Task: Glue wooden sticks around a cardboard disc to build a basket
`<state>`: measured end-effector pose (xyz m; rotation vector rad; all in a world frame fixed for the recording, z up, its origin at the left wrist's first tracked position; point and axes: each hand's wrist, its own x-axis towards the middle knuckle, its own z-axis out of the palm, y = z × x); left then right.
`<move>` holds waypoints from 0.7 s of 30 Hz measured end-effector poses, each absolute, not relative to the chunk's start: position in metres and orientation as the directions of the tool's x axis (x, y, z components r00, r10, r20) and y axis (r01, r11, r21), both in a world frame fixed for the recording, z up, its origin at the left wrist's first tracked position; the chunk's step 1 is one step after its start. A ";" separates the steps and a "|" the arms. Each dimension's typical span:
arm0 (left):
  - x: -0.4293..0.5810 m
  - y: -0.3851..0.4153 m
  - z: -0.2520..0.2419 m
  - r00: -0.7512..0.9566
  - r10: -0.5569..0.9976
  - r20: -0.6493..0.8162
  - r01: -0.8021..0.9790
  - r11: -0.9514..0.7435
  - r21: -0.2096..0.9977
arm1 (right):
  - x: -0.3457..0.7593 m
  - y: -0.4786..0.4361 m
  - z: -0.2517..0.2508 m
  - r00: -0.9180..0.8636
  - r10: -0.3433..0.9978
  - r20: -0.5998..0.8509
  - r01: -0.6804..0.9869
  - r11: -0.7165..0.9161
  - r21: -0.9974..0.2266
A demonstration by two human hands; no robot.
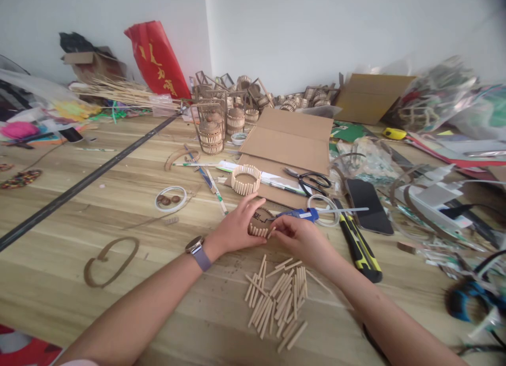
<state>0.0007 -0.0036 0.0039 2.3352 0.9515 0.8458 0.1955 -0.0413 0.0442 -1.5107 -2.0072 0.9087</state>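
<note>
My left hand (236,227) cups a small round wooden base (260,222) with short sticks fixed along its near edge. A watch sits on that wrist. My right hand (299,235) pinches at the right side of the same base, fingers pressed together on a short stick at its rim. A pile of loose short wooden sticks (276,297) lies on the table just in front of both hands. A finished ring of sticks (245,179) stands behind the hands.
A blue glue gun (304,214) lies right behind my right hand, beside a tape roll (322,209), a yellow-black utility knife (359,247), a phone (369,206) and scissors (310,180). Flat cardboard (288,144), small wooden baskets (221,121) and clutter fill the back; a cardboard cutout (110,260) lies left.
</note>
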 end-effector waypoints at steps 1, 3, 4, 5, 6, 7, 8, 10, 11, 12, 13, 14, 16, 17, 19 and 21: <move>0.001 -0.003 0.003 0.567 0.739 0.365 0.442 -0.647 0.622 | 0.195 -0.041 0.044 -0.286 0.958 -0.021 0.651 0.178 -0.738; 0.000 -0.003 0.003 0.566 0.737 0.368 0.440 -0.648 0.621 | 0.195 -0.042 0.044 -0.290 0.957 -0.019 0.654 0.184 -0.734; 0.000 -0.003 0.003 0.566 0.737 0.368 0.441 -0.649 0.620 | 0.195 -0.042 0.043 -0.294 0.956 -0.019 0.656 0.188 -0.731; 0.000 -0.003 0.003 0.566 0.737 0.368 0.443 -0.649 0.619 | 0.195 -0.042 0.043 -0.298 0.954 -0.019 0.659 0.192 -0.727; 0.000 -0.003 0.003 0.566 0.738 0.368 0.444 -0.649 0.618 | 0.194 -0.042 0.042 -0.301 0.953 -0.018 0.663 0.196 -0.722; 0.001 -0.003 0.003 0.565 0.738 0.369 0.445 -0.649 0.617 | 0.194 -0.042 0.042 -0.304 0.953 -0.018 0.669 0.199 -0.716; 0.001 -0.003 0.004 0.565 0.738 0.369 0.446 -0.650 0.616 | 0.194 -0.042 0.041 -0.307 0.952 -0.019 0.675 0.203 -0.710; 0.001 -0.003 0.005 0.564 0.737 0.373 0.445 -0.652 0.614 | 0.193 -0.042 0.039 -0.308 0.951 -0.014 0.683 0.211 -0.700; 0.001 -0.003 0.005 0.564 0.736 0.375 0.444 -0.653 0.614 | 0.193 -0.041 0.038 -0.308 0.951 -0.007 0.684 0.217 -0.697; 0.001 -0.003 0.006 0.563 0.735 0.378 0.442 -0.655 0.613 | 0.193 -0.041 0.037 -0.308 0.951 0.003 0.684 0.223 -0.694; 0.002 -0.003 0.006 0.562 0.734 0.381 0.440 -0.656 0.613 | 0.193 -0.041 0.036 -0.305 0.952 0.013 0.684 0.229 -0.693; 0.002 -0.003 0.006 0.560 0.734 0.384 0.438 -0.656 0.615 | 0.193 -0.041 0.035 -0.303 0.953 0.023 0.683 0.234 -0.692; 0.002 -0.003 0.006 0.558 0.734 0.388 0.434 -0.656 0.617 | 0.193 -0.042 0.033 -0.302 0.953 0.037 0.683 0.243 -0.689; 0.002 -0.003 0.006 0.557 0.734 0.389 0.433 -0.656 0.618 | 0.192 -0.042 0.033 -0.301 0.953 0.045 0.683 0.248 -0.687; 0.002 -0.003 0.006 0.558 0.734 0.388 0.431 -0.656 0.620 | 0.192 -0.043 0.032 -0.304 0.950 0.063 0.682 0.264 -0.682; 0.002 -0.003 0.006 0.559 0.735 0.385 0.432 -0.654 0.621 | 0.191 -0.043 0.031 -0.307 0.948 0.078 0.685 0.277 -0.674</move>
